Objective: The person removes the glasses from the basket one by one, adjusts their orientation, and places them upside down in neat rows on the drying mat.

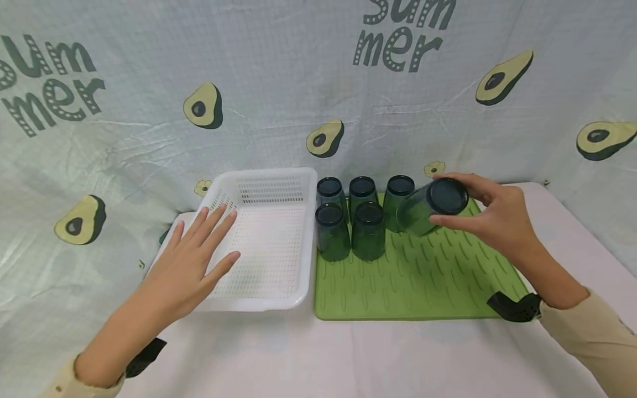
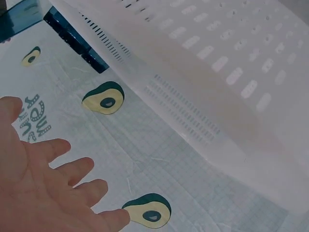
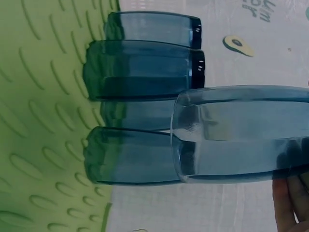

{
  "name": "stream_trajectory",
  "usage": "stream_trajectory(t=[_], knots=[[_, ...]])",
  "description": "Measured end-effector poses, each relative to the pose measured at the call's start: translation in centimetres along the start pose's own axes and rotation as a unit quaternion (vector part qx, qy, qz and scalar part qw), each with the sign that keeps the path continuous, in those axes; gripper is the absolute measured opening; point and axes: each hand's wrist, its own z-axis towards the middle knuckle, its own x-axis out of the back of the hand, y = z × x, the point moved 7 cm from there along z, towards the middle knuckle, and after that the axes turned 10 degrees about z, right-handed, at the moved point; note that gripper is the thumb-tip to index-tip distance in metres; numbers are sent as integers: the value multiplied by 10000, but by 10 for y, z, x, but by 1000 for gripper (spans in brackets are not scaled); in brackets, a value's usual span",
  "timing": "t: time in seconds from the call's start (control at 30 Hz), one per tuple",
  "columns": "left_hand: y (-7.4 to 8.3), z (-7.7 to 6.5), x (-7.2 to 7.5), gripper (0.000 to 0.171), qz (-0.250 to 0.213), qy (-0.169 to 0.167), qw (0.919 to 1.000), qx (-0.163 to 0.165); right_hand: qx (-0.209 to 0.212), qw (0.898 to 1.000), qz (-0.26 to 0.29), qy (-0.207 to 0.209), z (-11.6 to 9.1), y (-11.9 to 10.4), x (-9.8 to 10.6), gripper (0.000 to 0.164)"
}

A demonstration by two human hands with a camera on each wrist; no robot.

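My right hand (image 1: 500, 213) grips a bluish drinking glass (image 1: 417, 213) near its thick base, thumb on the near side. The glass is tilted above the green ridged mat (image 1: 423, 290), base up to the right and mouth down to the left. In the right wrist view the held glass (image 3: 236, 135) overlaps the standing ones. Several matching glasses (image 1: 369, 235) stand upside down at the mat's left side. My left hand (image 1: 191, 265) has its fingers straight and spread over the left side of a white slotted basket (image 1: 307, 249), holding nothing.
Basket and mat lie side by side on a pale tablecloth (image 1: 338, 354). Behind them hangs a light cloth (image 1: 269, 72) printed with avocados and lettering. The standing glasses are close to the basket's right wall. A black strap piece (image 1: 515, 307) is at the right wrist.
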Motion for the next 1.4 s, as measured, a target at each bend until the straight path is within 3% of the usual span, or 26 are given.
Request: stream_trajectory(t=[0.17, 0.33, 0.7, 0.9, 1.0, 1.2, 1.4], knots=[[-1, -8, -3, 72, -230, -144, 9995, 158, -900, 9951, -372, -164, -7, 19, -8, 65], [3, -14, -7, 72, -366, -270, 9989, 88, -1247, 9896, -541, -462, -12, 35, -20, 67], [5, -21, -19, 72, -412, -484, 9980, 61, -1164, 9909, -396, -550, -15, 51, -35, 64], [4, -21, -23, 71, -374, -559, 9977, 110, -1459, 9863, -404, -653, -12, 58, -40, 68], [4, -22, -23, 71, -394, -522, 9978, 140, -1577, 9845, -312, -704, -12, 62, -43, 69], [5, -26, -27, 68, -344, -401, 9984, 218, -1330, 9882, -318, -686, -12, 65, -49, 64], [7, -25, -25, 57, -133, -2, 9999, 70, -1285, 9891, -185, -701, -10, 69, -52, 63]])
